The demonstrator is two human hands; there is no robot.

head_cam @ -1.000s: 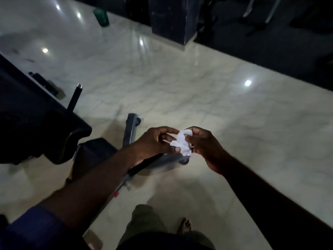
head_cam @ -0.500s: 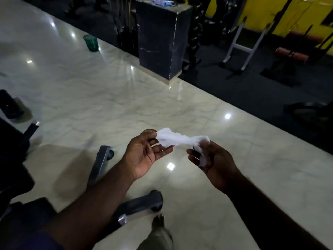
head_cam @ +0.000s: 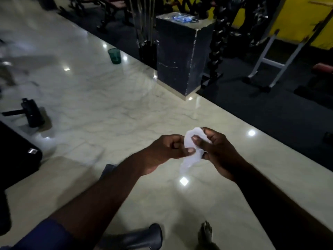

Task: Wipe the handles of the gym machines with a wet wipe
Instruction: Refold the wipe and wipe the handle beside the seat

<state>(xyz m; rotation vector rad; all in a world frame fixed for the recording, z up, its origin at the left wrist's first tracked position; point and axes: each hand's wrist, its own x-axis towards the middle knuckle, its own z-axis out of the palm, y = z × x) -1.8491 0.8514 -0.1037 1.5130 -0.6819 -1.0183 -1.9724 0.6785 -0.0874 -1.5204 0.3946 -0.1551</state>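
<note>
1. Head view: along the left edge of the pale marble floor [head_cam: 108,105] sits the dark padded body of a gym machine [head_cam: 16,163]. Just beyond it, a black roller [head_cam: 32,112] on a short bar lies low over the floor.
2. A blue sleeve [head_cam: 41,237] fills the near left corner, and the bare forearm runs up from it toward the middle.
3. A green bin [head_cam: 114,55] stands upright near the floor's far edge, just beside the strip where the marble meets a dark mat.
4. A grey machine foot [head_cam: 137,239] rests on the floor at the near edge, under the left forearm.
5. The left hand [head_cam: 165,150] is held above the middle of the floor with its fingers curled in, and its thumb and fingertips pinch the left side of the wipe.
6. A dark pillar [head_cam: 176,56] rises at the far edge of the marble, well beyond the hands, with something blue and blurred on top.
7. The wet wipe [head_cam: 188,141] is white and crumpled. It is held between the 2 hands in the air, touches no machine, and 1 loose end hangs down.
8. A bare foot [head_cam: 205,233] stands on the floor at the near edge.
9. The right hand [head_cam: 219,152] grips the right side of the wipe, with its thumb pressed on the front and its fingers wrapped behind.
10. A white metal frame [head_cam: 270,58] stands on the mat past the right edge of the marble, in front of a yellow wall [head_cam: 297,18].
</note>
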